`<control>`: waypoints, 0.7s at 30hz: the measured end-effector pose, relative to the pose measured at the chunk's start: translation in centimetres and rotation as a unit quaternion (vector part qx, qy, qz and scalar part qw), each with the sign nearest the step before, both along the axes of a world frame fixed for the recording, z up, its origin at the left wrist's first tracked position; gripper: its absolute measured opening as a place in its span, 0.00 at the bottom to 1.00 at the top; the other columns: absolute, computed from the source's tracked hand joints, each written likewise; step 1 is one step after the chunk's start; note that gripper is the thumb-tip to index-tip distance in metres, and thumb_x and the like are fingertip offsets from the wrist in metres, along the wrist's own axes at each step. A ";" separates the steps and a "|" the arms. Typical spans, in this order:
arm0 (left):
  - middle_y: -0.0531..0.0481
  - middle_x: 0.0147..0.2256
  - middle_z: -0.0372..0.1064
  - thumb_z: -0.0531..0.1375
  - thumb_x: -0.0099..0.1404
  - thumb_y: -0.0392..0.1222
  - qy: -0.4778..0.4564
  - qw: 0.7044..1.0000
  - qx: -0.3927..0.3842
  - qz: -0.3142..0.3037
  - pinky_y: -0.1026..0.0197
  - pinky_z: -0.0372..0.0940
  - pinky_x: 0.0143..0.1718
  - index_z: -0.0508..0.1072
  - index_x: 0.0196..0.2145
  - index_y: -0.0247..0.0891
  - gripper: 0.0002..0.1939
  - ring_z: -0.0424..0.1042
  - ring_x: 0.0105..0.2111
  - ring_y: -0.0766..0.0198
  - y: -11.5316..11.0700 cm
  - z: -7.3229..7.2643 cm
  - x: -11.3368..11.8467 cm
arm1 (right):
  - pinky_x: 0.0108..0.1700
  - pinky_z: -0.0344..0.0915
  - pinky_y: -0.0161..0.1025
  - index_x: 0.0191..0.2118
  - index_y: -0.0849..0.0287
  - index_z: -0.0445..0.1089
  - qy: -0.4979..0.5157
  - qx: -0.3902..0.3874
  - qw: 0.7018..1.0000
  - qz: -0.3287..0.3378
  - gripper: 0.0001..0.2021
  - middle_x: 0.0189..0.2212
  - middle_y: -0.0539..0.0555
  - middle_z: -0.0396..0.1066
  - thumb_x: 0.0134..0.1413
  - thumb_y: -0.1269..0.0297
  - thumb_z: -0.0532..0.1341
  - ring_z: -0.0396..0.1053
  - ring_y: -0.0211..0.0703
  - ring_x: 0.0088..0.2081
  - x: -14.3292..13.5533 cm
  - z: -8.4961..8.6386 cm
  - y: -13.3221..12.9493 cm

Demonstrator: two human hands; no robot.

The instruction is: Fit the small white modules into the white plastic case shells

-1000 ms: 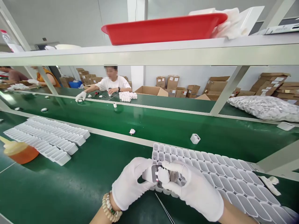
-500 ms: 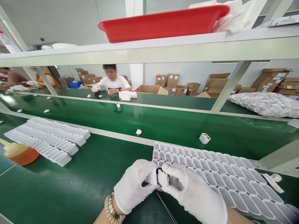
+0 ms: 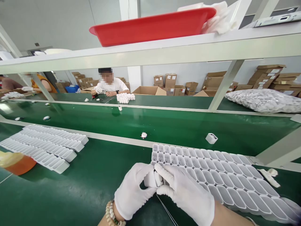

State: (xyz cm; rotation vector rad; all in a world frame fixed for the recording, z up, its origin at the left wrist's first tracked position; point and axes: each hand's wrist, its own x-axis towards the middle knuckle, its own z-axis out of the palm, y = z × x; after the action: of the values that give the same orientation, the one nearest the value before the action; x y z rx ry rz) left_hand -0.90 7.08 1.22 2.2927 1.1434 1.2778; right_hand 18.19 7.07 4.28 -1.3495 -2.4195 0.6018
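Observation:
Both hands wear white gloves and meet at the lower middle of the view. My left hand (image 3: 134,191) is closed round a small white housing (image 3: 149,180), fingers above and thumb below. On its right side, my right hand (image 3: 183,191) pinches a white part (image 3: 158,179) that sits against the housing's end. Rows of open white housings (image 3: 218,177) stand beside and partly behind my right hand. A thin metal tool (image 3: 166,208) lies on the green table (image 3: 94,188) just below the hands.
More white housings (image 3: 44,144) stand in rows at left, by an orange and yellow bottle (image 3: 18,163). Loose parts (image 3: 144,135) and a housing (image 3: 211,138) lie on the green belt (image 3: 174,125). A shelf holds a red tray (image 3: 152,27). A person (image 3: 110,84) sits opposite.
The white part has come closer to the housing, and the dark edge between them is now mostly hidden. My right hand has shifted left. The view has turned slightly, and parts on the belt sit further right.

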 end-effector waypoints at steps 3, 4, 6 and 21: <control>0.51 0.40 0.74 0.68 0.57 0.38 -0.027 0.999 0.000 0.041 0.60 0.75 0.40 0.71 0.48 0.44 0.20 0.76 0.37 0.61 -0.1 0.2 0.4 | 0.49 0.72 0.53 0.69 0.58 0.40 0.017 0.116 0.993 0.031 0.49 0.57 0.67 0.67 0.47 0.63 0.70 0.72 0.62 0.50 -0.5 -2.8 -0.3; 0.51 0.40 0.75 0.68 0.57 0.38 -0.034 0.998 0.002 0.048 0.60 0.75 0.40 0.71 0.47 0.44 0.20 0.76 0.37 0.61 -0.2 0.2 0.5 | 0.52 0.71 0.56 0.70 0.59 0.29 0.024 0.148 0.988 0.039 0.59 0.60 0.71 0.63 0.44 0.63 0.72 0.69 0.66 0.53 -0.7 -3.7 -0.4; 0.52 0.40 0.75 0.67 0.57 0.36 -0.044 0.998 0.004 0.053 0.61 0.75 0.40 0.71 0.47 0.44 0.20 0.76 0.37 0.61 -0.3 0.2 0.6 | 0.55 0.68 0.59 0.68 0.57 0.14 0.035 0.175 0.983 0.046 0.68 0.63 0.74 0.57 0.42 0.62 0.74 0.65 0.69 0.58 -1.1 -5.2 -0.5; 0.45 0.54 0.65 0.66 0.56 0.36 -0.110 0.971 -0.207 -0.050 0.51 0.73 0.49 0.65 0.58 0.45 0.32 0.73 0.48 0.55 1.5 -1.5 0.2 | 0.37 0.71 0.40 0.40 0.56 0.73 0.202 -0.075 0.976 -0.040 0.09 0.32 0.48 0.75 0.50 0.70 0.63 0.72 0.41 0.32 0.8 1.7 2.8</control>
State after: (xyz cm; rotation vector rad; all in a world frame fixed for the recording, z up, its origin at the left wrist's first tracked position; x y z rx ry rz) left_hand -0.69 8.60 -0.30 1.8308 1.0821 1.0999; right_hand 18.99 9.91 5.99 -1.2307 -2.0196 0.9516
